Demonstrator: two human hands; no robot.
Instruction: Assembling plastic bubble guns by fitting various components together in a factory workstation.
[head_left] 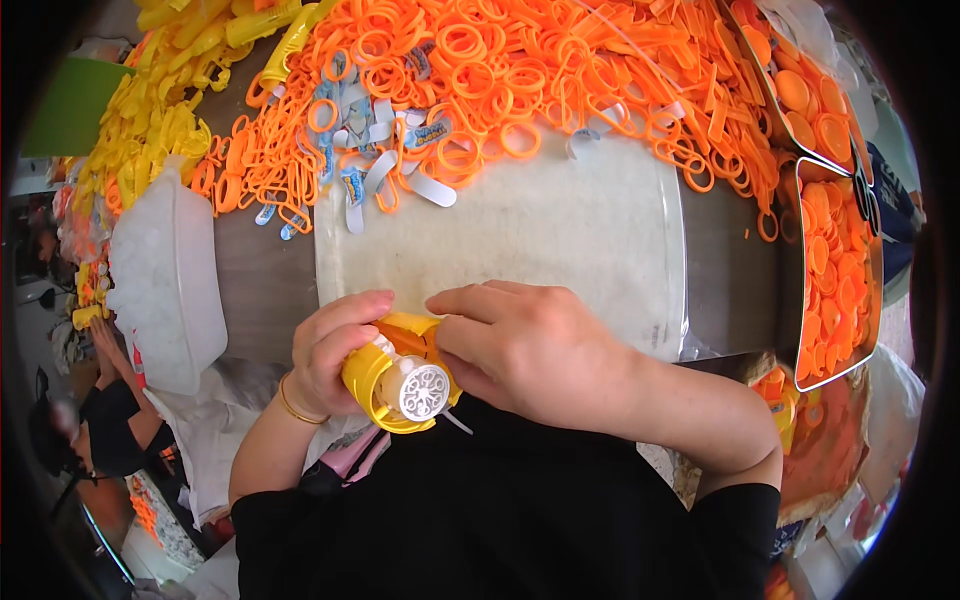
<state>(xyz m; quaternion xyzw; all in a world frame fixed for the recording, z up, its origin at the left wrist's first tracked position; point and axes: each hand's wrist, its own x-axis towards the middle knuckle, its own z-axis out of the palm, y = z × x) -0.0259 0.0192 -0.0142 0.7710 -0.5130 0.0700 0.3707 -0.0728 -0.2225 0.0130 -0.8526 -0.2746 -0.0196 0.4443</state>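
Note:
In front of my chest is a yellow plastic toy casing, tilted, with a white round slotted wheel at the end toward me. Orange shows inside its upper edge, and a thin white strip sticks out below it. My left hand is closed round the casing's left side. From the right, my right hand bends its fingers over the casing's other side; its fingertips are partly hidden. A pale worktop mat lies beyond both hands.
Orange plastic rings and handles are heaped at the back, with blue-and-white stickers among them. Yellow casings pile up at the far left. A white tub stands left, and a tray of orange discs right. Another person sits far left.

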